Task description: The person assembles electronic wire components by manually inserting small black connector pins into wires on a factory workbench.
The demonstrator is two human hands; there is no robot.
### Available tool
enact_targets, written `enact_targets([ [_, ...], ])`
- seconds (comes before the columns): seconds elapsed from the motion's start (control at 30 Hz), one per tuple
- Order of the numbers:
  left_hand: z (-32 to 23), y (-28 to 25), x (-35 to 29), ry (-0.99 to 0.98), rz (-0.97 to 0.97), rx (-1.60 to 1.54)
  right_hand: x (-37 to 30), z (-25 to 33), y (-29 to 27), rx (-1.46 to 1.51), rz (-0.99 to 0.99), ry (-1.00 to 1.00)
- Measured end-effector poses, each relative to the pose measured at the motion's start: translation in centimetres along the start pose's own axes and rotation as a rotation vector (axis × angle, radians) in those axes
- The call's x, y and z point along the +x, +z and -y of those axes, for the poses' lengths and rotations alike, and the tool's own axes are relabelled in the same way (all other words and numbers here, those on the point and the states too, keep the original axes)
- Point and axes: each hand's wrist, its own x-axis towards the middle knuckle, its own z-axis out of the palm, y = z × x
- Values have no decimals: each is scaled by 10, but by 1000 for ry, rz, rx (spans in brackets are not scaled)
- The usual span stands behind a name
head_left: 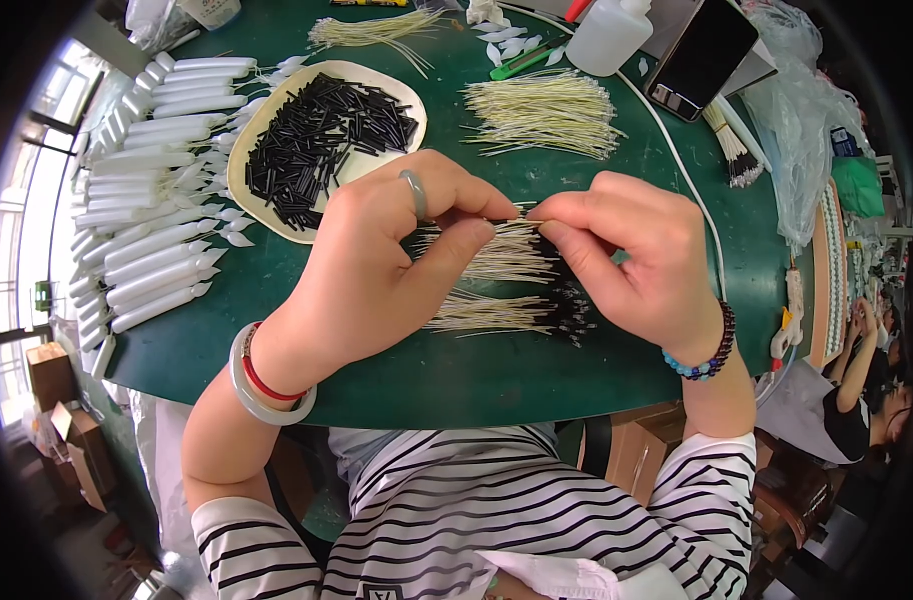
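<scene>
Above the middle of the green table, my left hand (397, 235) and my right hand (632, 250) meet fingertip to fingertip. Thumb and forefinger of each are pinched on a thin pale wire (523, 211); most of it is hidden by the fingers. Just beneath lie two bundles of wires, a farther one (507, 258) and a nearer one (492, 313), with black sleeves and small clear tips at their right ends. Behind my left hand, a cream tray (239, 175) holds many short black tubes (302, 150). Another pile of pale wires (542, 112) lies beyond the hands.
White candle-shaped pieces (157, 270) with flame tips crowd the table's left side. At the back stand a white bottle (614, 38) and a dark phone (705, 62), near a green cutter (527, 62). A white cable (667, 135) runs down the right. Another person (852, 400) sits far right.
</scene>
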Motion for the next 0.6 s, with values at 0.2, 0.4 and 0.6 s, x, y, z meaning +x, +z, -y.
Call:
enact_targets([
  [0.2, 1, 6, 2, 240, -115, 357, -1, 0, 12, -78, 78, -64],
  [0.4, 0, 8, 2, 98, -119, 294, -1, -13, 1, 46, 173, 94],
  [0.6, -1, 10, -2, 129, -85, 394, 0, -13, 16, 132, 128, -16],
])
